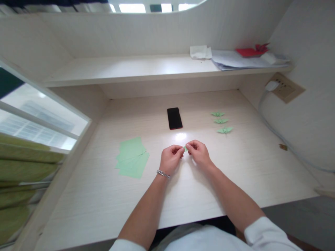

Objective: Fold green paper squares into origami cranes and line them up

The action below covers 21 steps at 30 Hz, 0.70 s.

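Between my two hands is a small piece of folded green paper (pixel 185 149), mostly covered by the fingers. My left hand (pixel 171 158), with a chain bracelet (pixel 163 173) at the wrist, pinches its left side. On the other side, my right hand (pixel 199 152) pinches it between thumb and fingers. Left of the hands, several green paper sheets (pixel 132 157) lie fanned out and overlapping. Three folded green paper cranes (pixel 221 121) stand in a column to the right, beyond my right hand.
A black phone (pixel 174 118) lies on the desk (pixel 94 195) beyond my hands. The shelf (pixel 125 68) above bears papers (pixel 232 59), a tissue (pixel 199 52) and a red folded paper (pixel 248 52). A cable (pixel 274 130) runs from the wall socket (pixel 286 87) along the right side.
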Tool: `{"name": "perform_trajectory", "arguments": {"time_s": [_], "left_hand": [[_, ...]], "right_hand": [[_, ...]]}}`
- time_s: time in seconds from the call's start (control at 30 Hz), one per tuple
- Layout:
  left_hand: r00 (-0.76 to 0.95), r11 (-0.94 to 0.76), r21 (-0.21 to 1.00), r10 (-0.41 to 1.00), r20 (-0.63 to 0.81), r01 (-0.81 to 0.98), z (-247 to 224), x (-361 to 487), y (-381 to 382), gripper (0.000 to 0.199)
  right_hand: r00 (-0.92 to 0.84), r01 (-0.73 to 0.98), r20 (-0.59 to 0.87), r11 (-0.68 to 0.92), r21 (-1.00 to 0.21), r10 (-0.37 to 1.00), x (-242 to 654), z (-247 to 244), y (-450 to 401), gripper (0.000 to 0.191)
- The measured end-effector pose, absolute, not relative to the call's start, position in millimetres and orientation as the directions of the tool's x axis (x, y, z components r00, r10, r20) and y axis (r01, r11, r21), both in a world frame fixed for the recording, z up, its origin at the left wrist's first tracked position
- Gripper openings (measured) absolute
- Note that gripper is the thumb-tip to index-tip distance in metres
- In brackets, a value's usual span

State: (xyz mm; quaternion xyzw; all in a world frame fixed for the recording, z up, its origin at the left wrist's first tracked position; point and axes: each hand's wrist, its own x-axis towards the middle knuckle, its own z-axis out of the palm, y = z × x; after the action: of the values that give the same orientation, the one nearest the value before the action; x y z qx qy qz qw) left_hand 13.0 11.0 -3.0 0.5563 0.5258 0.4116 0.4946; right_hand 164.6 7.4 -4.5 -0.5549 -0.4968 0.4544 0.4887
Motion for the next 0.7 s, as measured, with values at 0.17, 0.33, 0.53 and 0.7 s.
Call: {"name": "perform_trajectory", "arguments": {"time_s": [0.17,0.33,0.53,0.7], "left_hand": [[0.075,-0.009,0.967,0.997,-0.01,0.254,0.5,9.0,11.3,0.018],[0.003,0.061,0.996,0.998,-0.061,-0.066,-7.7,13.8,14.1,0.036],[-0.04,0.065,0.98,0.996,-0.073,-0.187,-12.9,19.9,13.5,0.025],[-0.037,0.012,0.981,0.999,-0.02,-0.195,-9.2,20.6,11.5,0.026]], "right_hand": [[-0.036,0.083,-0.028,-0.025,-0.996,0.999,168.9,-2.3,8.2,0.021],[0.126,-0.094,-0.005,0.007,-0.996,0.992,163.8,-5.1,8.0,0.023],[0.114,-0.069,0.147,0.155,-0.985,0.983,153.5,-1.1,0.6,0.019],[0.117,-0.09,0.159,0.169,-0.981,0.98,152.5,-1.0,0.8,0.016]]}}
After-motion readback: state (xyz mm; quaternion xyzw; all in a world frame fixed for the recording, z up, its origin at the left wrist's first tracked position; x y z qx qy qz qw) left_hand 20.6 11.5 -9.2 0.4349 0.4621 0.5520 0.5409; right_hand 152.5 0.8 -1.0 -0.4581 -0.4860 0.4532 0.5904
